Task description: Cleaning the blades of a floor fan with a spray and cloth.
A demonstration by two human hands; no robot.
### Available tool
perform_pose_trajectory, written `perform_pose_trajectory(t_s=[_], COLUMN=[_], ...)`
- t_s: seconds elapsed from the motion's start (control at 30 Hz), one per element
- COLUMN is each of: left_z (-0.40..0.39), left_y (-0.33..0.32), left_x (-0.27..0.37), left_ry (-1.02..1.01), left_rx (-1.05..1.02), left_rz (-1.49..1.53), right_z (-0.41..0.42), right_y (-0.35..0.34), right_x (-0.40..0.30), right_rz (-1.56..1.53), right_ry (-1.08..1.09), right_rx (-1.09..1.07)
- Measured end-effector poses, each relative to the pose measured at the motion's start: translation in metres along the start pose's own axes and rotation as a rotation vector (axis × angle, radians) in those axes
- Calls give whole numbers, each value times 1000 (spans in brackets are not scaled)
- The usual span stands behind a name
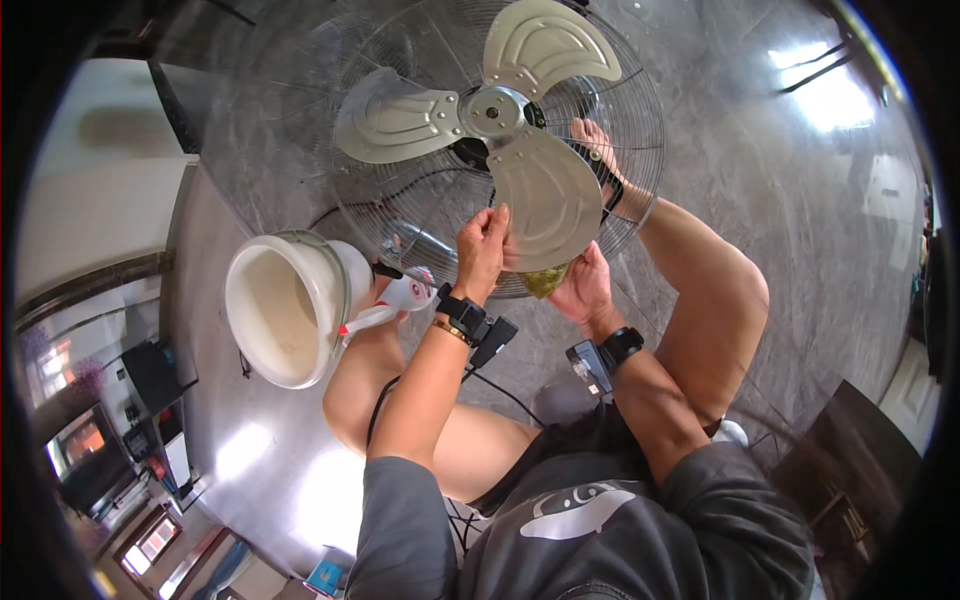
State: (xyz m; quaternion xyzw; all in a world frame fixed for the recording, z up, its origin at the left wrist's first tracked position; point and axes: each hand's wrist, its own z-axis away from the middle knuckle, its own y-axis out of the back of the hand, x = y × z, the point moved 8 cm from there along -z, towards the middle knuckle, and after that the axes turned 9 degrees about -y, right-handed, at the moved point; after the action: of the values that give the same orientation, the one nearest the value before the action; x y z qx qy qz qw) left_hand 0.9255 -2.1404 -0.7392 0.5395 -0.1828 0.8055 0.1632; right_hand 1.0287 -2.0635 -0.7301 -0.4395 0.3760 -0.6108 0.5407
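Note:
A metal fan with three blades around a riveted hub (493, 112) lies before me, its wire guard (646, 150) behind the blades. My left hand (482, 247) pinches the left edge of the lowest fan blade (551, 199), thumb on the upper face and fingers partly hidden beneath. At that blade's bottom tip, my right hand (583, 291) holds a yellow-green scrubbing cloth (544, 282) against the underside. The blade covers part of the cloth and some right-hand fingers. Both wrists wear black straps with small devices attached.
A white bucket (259, 315) tilts in view at the left, beside my knee. Between it and my left forearm stands a white bottle with a red tip (409, 294). A dark cable (510, 394) crosses near my legs. Grey marbled floor (750, 165) surrounds the fan.

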Motion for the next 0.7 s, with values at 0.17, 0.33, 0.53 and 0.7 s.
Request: perform_pose_trajectory(t_s=[0.17,0.33,0.53,0.7], left_z=[-1,4,6,1], left_y=[-1,-18,-11,-8], left_x=[-2,-3,1,1], left_ry=[26,108,88,-13], left_rx=[-98,-89,-53,-29], left_rz=[-126,86,87,75], right_z=[-19,-20,21,48], right_y=[-6,-38,-42,-20], right_x=[-33,-79,-41,-16], right_rz=[87,208,281,228], right_ry=[1,103,269,263], right_rx=[125,-109,-70,84])
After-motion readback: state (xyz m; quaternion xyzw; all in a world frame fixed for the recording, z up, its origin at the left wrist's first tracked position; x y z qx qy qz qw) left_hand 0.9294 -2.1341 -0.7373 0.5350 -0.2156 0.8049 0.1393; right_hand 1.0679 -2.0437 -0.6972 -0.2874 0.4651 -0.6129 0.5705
